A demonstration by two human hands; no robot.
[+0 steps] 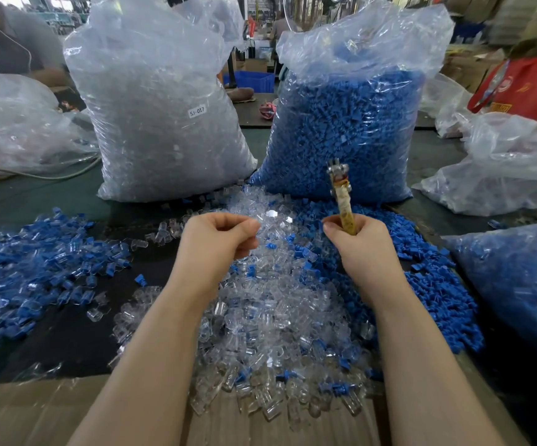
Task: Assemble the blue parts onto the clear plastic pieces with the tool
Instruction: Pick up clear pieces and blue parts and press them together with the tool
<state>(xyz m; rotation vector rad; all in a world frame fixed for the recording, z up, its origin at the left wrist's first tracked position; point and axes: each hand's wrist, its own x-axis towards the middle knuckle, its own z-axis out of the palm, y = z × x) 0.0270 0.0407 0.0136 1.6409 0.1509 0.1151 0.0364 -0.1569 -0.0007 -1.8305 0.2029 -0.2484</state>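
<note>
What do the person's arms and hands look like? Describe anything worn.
Both forearms are bare, with no sleeves in view. The left hand and right hand wear no gloves; no rings, watch or wristbands show. Nails appear short and unpainted.

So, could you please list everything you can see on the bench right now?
Clear-parts bag: one, transparent, back centre-left.
Blue-parts bag: one, clear plastic over blue, back centre-right.
Loose clear pieces: heap, transparent, centre.
Loose blue parts: heap, blue, right of centre.
Mixed blue-and-clear pieces: heap, left.
Cardboard: brown, near edge.
Tool: one, metal head, yellowish handle, upright.
Hands: left hand curled, contents unclear; right hand grips the tool.
</note>
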